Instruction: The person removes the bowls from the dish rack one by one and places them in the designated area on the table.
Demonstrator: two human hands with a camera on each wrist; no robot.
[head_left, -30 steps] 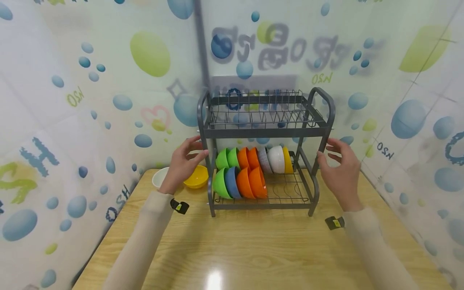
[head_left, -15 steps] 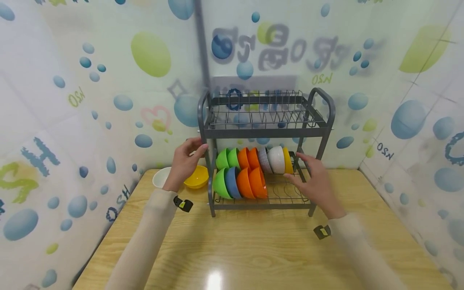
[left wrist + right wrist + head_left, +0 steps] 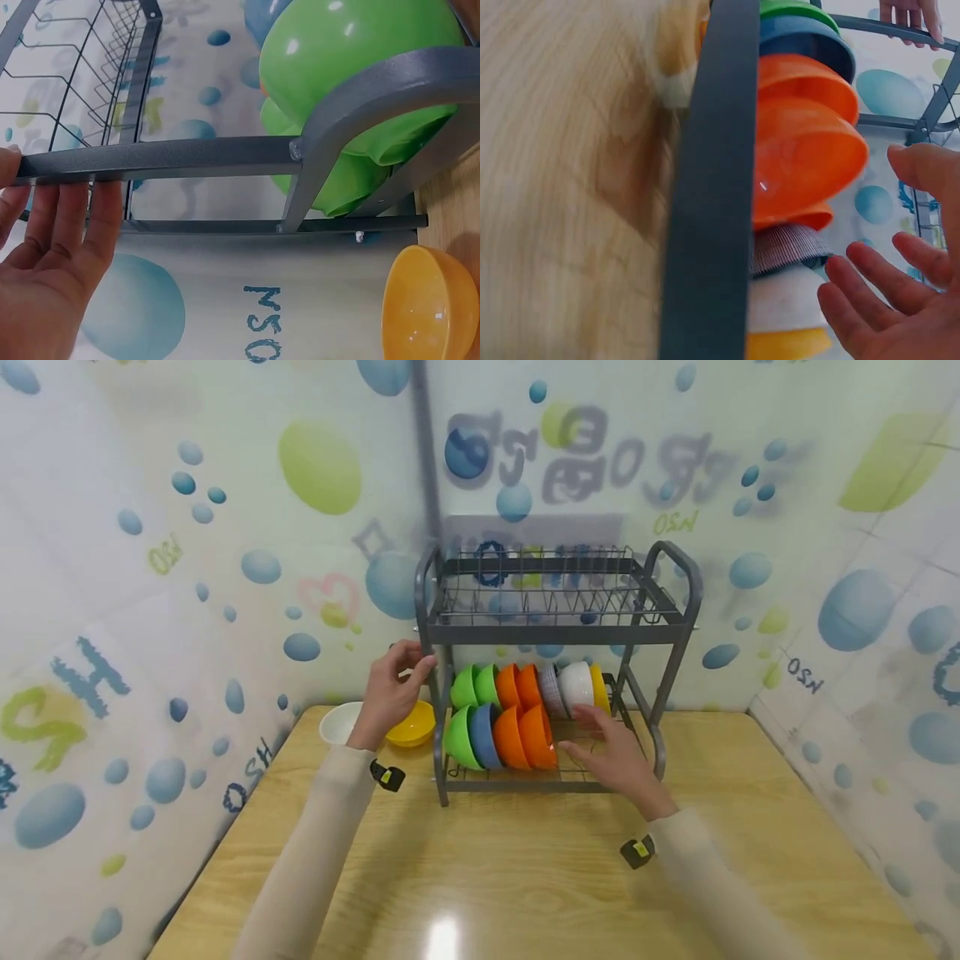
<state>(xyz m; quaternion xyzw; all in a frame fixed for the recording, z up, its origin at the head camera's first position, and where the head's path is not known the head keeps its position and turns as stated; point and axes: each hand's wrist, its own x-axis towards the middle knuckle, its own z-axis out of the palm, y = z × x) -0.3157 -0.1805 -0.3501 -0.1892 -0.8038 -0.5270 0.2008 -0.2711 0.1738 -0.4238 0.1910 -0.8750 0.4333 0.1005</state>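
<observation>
A dark grey two-tier dish rack (image 3: 555, 635) holds bowls on its lower shelf. In the front row stand a green bowl (image 3: 459, 739), a blue bowl (image 3: 484, 737) and two orange ones, the outer orange bowl (image 3: 538, 739) at the right end. Behind are more green and orange bowls, a striped bowl (image 3: 551, 691), a white bowl (image 3: 576, 682) and a yellow bowl (image 3: 599, 685). My left hand (image 3: 392, 695) grips the rack's left front post, thumb and fingers on opposite sides. Fingers spread and holding nothing, my right hand (image 3: 621, 762) is right of the outer orange bowl.
On the wooden table (image 3: 495, 868), left of the rack, sit another white bowl (image 3: 337, 723) and a second yellow bowl (image 3: 414, 727), partly behind my left hand. The upper tier has wire slots. A patterned wall sheet (image 3: 322, 568) hangs close behind.
My right hand has left the rack's right post and moved left, across the lower shelf's front, to near the orange bowls. The left hand stays at the left post.
</observation>
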